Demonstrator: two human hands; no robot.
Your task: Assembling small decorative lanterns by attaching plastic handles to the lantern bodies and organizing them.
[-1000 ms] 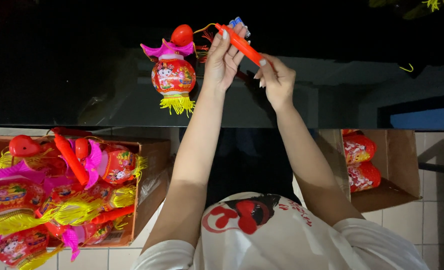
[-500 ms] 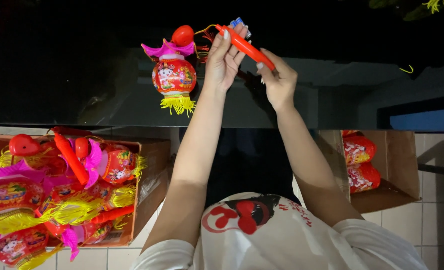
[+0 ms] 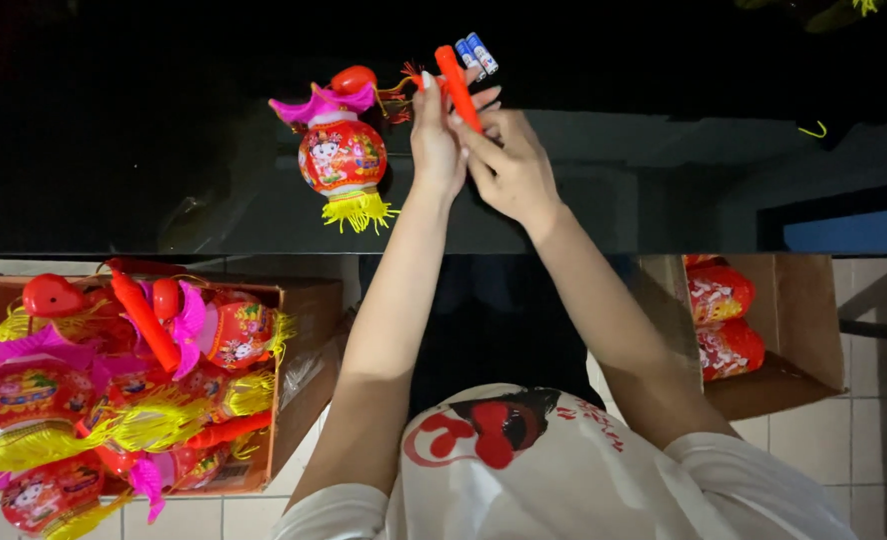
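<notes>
Both arms outstretched, left hand (image 3: 437,140) and right hand (image 3: 509,165) seemingly pinching orange stick (image 3: 459,85)

Hands (image 3: 479,150) on orange stick (image 3: 458,85) (lantern (image 3: 342,155) beside)

Glossy orange plastic stick (image 3: 457,85); shiny printed lantern (image 3: 342,155) with fringed yellow tassel; dark, reflective tabletop (image 3: 144,150); matt brown cardboard box (image 3: 304,370); smooth pale floor tiles (image 3: 864,440).
</notes>
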